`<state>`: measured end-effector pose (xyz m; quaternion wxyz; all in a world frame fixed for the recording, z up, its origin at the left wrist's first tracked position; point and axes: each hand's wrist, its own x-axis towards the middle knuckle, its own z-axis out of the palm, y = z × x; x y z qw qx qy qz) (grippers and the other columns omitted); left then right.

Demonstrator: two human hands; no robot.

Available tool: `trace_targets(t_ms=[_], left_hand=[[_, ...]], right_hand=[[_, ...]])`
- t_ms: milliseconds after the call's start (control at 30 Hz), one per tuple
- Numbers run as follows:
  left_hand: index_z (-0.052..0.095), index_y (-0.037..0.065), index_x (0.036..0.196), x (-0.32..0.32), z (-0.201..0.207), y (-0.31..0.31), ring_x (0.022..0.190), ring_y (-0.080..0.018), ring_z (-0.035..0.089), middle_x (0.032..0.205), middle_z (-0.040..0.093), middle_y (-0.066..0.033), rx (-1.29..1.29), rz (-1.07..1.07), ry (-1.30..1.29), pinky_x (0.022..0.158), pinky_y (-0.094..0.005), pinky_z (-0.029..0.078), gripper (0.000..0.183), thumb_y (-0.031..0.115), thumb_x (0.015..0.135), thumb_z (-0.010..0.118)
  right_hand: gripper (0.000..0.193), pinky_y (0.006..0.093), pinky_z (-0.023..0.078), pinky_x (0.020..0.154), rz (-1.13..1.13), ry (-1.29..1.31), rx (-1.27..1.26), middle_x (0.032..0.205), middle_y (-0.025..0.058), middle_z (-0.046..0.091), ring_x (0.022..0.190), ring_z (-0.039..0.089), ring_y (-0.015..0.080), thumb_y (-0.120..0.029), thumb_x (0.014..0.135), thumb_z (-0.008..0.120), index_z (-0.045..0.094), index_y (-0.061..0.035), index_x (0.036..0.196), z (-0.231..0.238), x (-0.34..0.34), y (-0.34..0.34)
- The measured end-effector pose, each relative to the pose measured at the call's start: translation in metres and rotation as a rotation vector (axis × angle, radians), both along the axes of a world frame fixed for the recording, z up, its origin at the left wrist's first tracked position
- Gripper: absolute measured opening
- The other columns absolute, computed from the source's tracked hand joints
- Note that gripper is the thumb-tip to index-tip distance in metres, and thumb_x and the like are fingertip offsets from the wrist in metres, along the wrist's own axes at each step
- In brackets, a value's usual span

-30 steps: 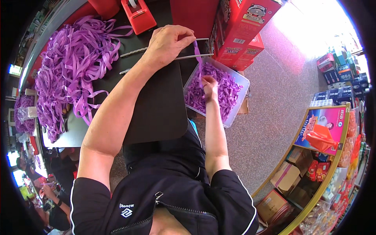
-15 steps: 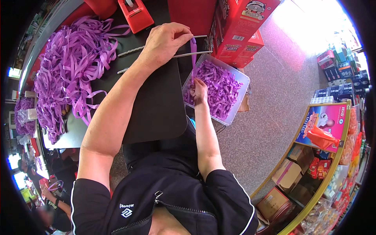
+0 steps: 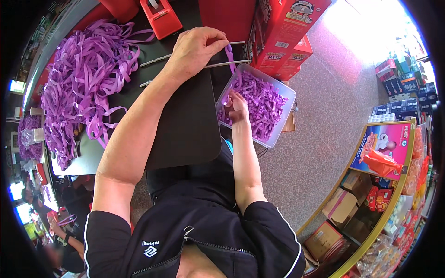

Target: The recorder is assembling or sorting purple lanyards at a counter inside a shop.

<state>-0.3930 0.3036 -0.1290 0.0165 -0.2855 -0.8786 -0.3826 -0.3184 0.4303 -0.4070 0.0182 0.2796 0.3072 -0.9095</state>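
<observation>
My left hand (image 3: pixel 197 48) is at the far edge of the black tabletop, over two thin metal rods (image 3: pixel 227 63). Its thumb and forefinger pinch a purple ribbon (image 3: pixel 230 54), whose short free end hangs across the nearer rod toward the bin. My right hand (image 3: pixel 238 106) hovers over a clear plastic bin (image 3: pixel 288 92) of short purple ribbon pieces (image 3: pixel 262 106). Loosely curled with fingers apart, it appears to hold nothing; part of its palm is in shadow.
A large heap of long purple ribbons (image 3: pixel 88 74) covers the table's left side. Beyond my left hand sits a red tape dispenser (image 3: pixel 163 21). Red cartons (image 3: pixel 282 32) stand behind the bin, and a shelf unit (image 3: pixel 371 194) is at the right. A person (image 3: pixel 69 245) is at the lower left.
My right hand has let go of the ribbon's lower end, which now hangs shorter and bends to the right. The fingers have loosened over the bin. My left hand has stayed in place.
</observation>
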Motion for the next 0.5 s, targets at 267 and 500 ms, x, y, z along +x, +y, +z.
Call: trace_targets(t_ms=[267,500], left_hand=[[0.066,-0.001,0.102,0.000,0.000,0.003,0.095,-0.0176,0.063,0.108,0.068,-0.0101,-0.003,0.000,0.003,0.084,-0.0294,0.046,0.029,0.025,0.089,0.063],[0.066,0.000,0.101,0.000,0.001,0.003,0.096,-0.0193,0.063,0.109,0.067,-0.0101,-0.005,-0.004,0.032,0.085,-0.0303,0.046,0.029,0.025,0.089,0.063]], right_hand=[[0.012,0.0186,0.037,0.045,-0.186,-0.017,-0.126,0.076,0.0064,0.062,0.052,0.051,0.0089,-0.003,0.089,0.058,0.062,0.0020,0.099,-0.025,0.013,0.008],[0.022,0.0249,0.047,0.059,-0.096,-0.019,0.684,0.073,0.0030,0.064,0.064,0.060,0.0118,-0.017,0.080,0.075,0.064,-0.0017,0.092,-0.048,0.021,0.002]])
